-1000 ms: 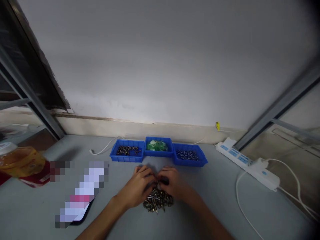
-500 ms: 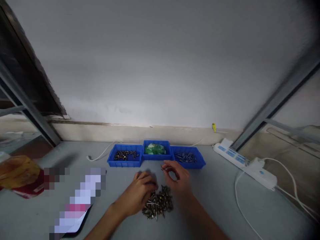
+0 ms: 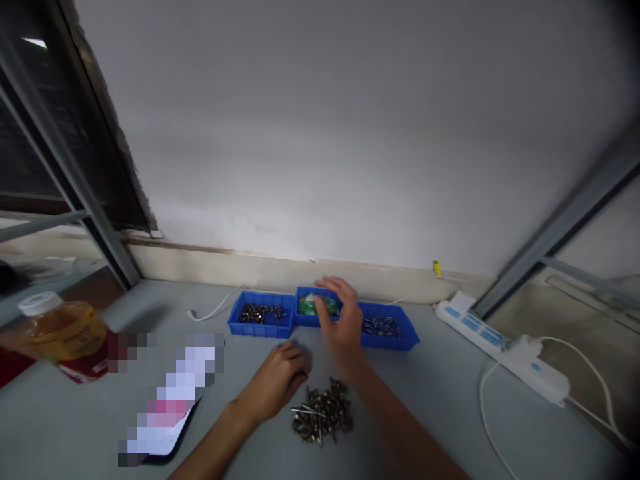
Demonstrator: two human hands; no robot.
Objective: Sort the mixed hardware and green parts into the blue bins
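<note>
My right hand (image 3: 345, 327) is raised over the middle blue bin (image 3: 306, 322), thumb and fingers apart, with nothing visible between them. Green plastic (image 3: 307, 305) lies inside that bin, partly covered by the hand. On the table, my left hand (image 3: 277, 377) rests with its fingers curled together; whatever they may hold is hidden. A pile of small metal fasteners (image 3: 327, 413), a few long silvery pins among them, lies between my forearms. The left blue bin (image 3: 260, 329) holds small brownish metal pieces (image 3: 257, 313), and the right blue bin (image 3: 407, 337) holds silvery pins (image 3: 381, 326).
A phone (image 3: 173, 407) lies on the grey table at left, near a bottle (image 3: 75, 333) with a white cap. To the right is a white power strip (image 3: 500, 350) with trailing cables. A wall stands behind the bins, and metal frame posts flank the table.
My right hand, which was pinching a small metal piece near the pile, has moved forward over the middle bin and spread its fingers. My left hand has drawn slightly away from the pile.
</note>
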